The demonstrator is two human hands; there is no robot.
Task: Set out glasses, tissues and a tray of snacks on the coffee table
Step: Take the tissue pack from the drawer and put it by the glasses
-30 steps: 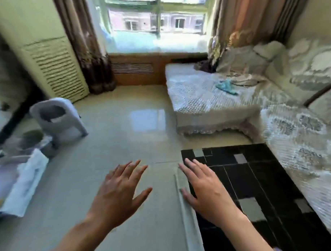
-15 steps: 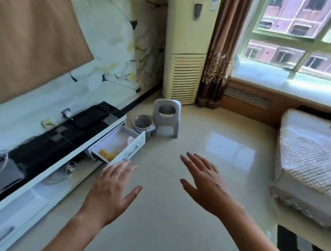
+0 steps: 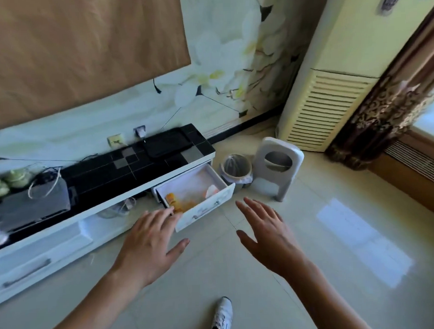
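Observation:
A white drawer (image 3: 207,209) stands pulled out from the low black-and-white TV cabinet (image 3: 94,213). Inside it lie orange snack packets (image 3: 174,201) and a pale pink-and-white packet (image 3: 212,190). My left hand (image 3: 150,243) hovers with fingers spread at the drawer's near left corner and holds nothing. To the right of the drawer front, above the tiled floor, my right hand (image 3: 265,231) is spread as well and empty. No glasses, tissues, tray or coffee table are in view.
A small lined waste bin (image 3: 236,169) and a grey plastic stool (image 3: 276,171) stand right of the drawer. Behind them rise a floor air conditioner (image 3: 332,103) and a brown curtain (image 3: 386,114). Green lidded pots (image 3: 7,181) sit on the cabinet. My white shoe (image 3: 222,316) is below.
My view has swung left from the sofa and black coffee table to the TV cabinet and moved closer to the pulled-out drawer. Both hands stay spread and empty.

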